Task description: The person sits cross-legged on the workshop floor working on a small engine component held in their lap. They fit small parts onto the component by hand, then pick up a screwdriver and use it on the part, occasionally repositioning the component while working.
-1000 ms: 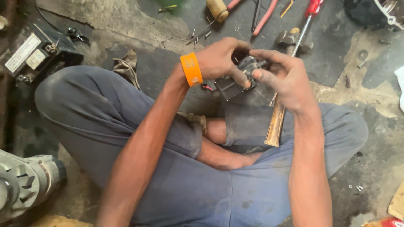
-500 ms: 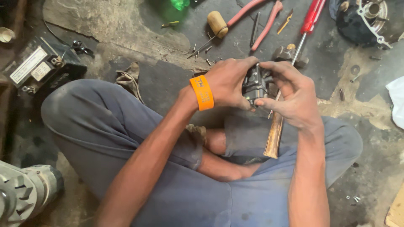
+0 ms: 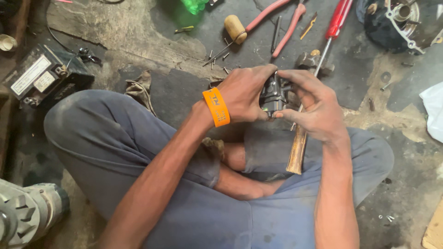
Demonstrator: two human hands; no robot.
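**Both hands closed on a small dark part over the lap**

Nearest, at the bottom of the frame, the person sits cross-legged on the floor [image 3: 415, 184] in grey-blue trousers [image 3: 115, 152]. At lower left lies a grey ribbed metal casing [image 3: 23, 216].

At centre, both hands meet on a dark metal part [image 3: 273, 94] held just above the knees. The left hand [image 3: 244, 94], with an orange wristband [image 3: 216, 107] bearing dark print, wraps the part from the left, its grip pressed around it. The right hand [image 3: 314, 108] pinches the part from the right, thumb below and fingers curled over the top. A wooden handle [image 3: 296, 150] rests on the right leg just under the right hand.

At mid left, a rag [image 3: 138, 90] lies on the floor. Further left stands a black box [image 3: 46, 76] carrying a pale rectangular label with a smaller cream one beside it.

Along the top of the frame lie a red-handled screwdriver [image 3: 339, 18], pink-handled pliers [image 3: 281, 18], a tool with a wooden knob [image 3: 235, 28] and loose screws [image 3: 217, 57]. A green wrapper [image 3: 194, 5] shows at top centre, a round metal housing [image 3: 401, 16] at upper right, and a white sheet [image 3: 434, 110] at the right edge.
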